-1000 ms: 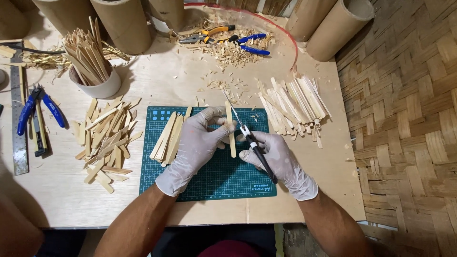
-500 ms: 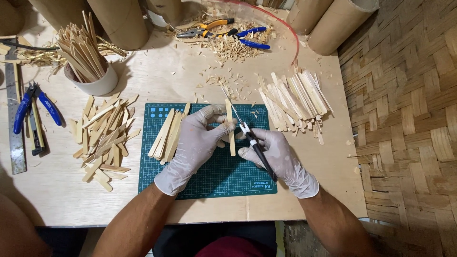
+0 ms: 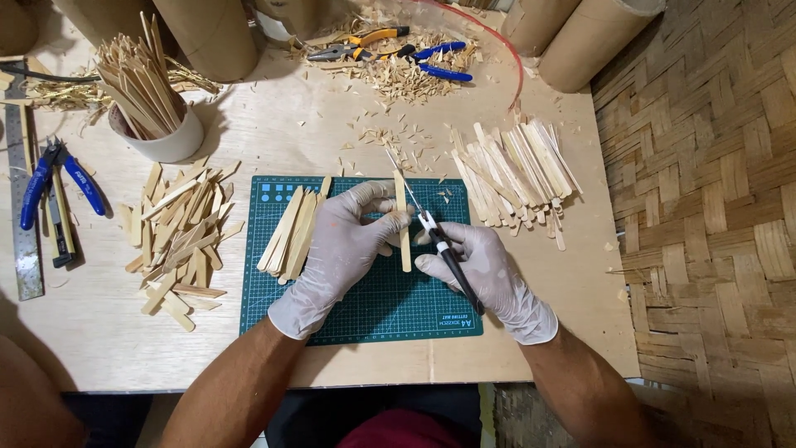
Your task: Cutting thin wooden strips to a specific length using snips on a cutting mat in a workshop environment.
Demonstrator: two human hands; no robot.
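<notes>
The left hand, in a pale glove, pinches a bamboo strip between thumb and fingertips, holding it lengthwise over the green cutting mat. The right hand, gloved too, is closed around the black handle of a craft knife; its thin blade lies against the strip's right edge near the top.

The mat sits at the middle of the worktop's near edge, with a white grid and a block of white print in its near right corner. On its left part lies a small row of trimmed strips. Just off its far right corner is a fan of longer strips; left of the mat, a loose heap of short offcuts.

Near the far left corner a white cup holds upright sticks. Blue-handled pliers and a steel ruler lie along the left edge. At the far edge, shavings surround more pliers, between cardboard tubes.
</notes>
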